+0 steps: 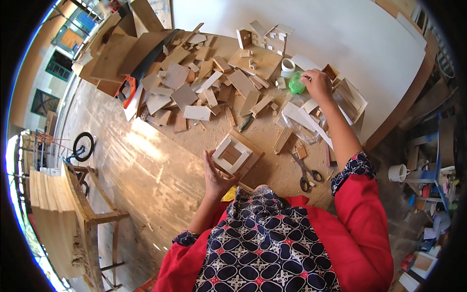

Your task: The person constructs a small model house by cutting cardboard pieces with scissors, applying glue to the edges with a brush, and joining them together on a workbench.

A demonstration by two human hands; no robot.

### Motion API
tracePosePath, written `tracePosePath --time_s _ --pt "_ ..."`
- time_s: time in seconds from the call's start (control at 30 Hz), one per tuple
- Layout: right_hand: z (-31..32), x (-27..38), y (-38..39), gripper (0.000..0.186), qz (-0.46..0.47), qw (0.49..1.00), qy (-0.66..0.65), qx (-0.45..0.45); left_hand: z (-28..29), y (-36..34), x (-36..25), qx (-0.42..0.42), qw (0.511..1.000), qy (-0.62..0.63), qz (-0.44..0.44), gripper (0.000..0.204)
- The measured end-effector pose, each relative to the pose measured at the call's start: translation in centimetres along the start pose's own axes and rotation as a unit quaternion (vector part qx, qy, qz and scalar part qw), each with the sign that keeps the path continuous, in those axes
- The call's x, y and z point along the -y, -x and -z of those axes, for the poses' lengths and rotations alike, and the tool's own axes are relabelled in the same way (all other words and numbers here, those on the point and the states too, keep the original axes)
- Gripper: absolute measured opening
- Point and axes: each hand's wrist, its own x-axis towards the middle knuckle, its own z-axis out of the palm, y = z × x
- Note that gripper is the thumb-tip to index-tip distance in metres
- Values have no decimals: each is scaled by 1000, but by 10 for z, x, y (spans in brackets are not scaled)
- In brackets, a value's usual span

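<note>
My left hand (217,178) grips a small wooden piece (220,155) between thumb and fingers. A white square frame with an opening in its middle forms its top, and bare wood shows around it. Up at the far right, my right hand (318,86) is closed in a pinch over a green, translucent plastic cup (296,83). Whatever its fingertips hold is too small to make out. A white round container (288,65) stands just behind the cup. Scissors (305,173) lie with their handles toward me, to the right of the wooden piece.
Many wood offcuts (185,96) are heaped ahead of me. An orange-handled saw (127,91) lies at the heap's left. A small wooden model (262,39) stands at the back, and an open wooden box (349,100) sits right of my right hand. A wooden bench (92,214) is at left.
</note>
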Motion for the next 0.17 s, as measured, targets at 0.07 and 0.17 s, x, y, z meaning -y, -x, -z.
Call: tracePosePath --time_s 0.07,0.17 --pt "4 -1 1 9 -10 998 -25 -49 -1 1 0 -1 1000 3 3 141" --pt "13 4 4 10 -62 992 -73 -87 -2 2 2 -5 1000 23 -3 140"
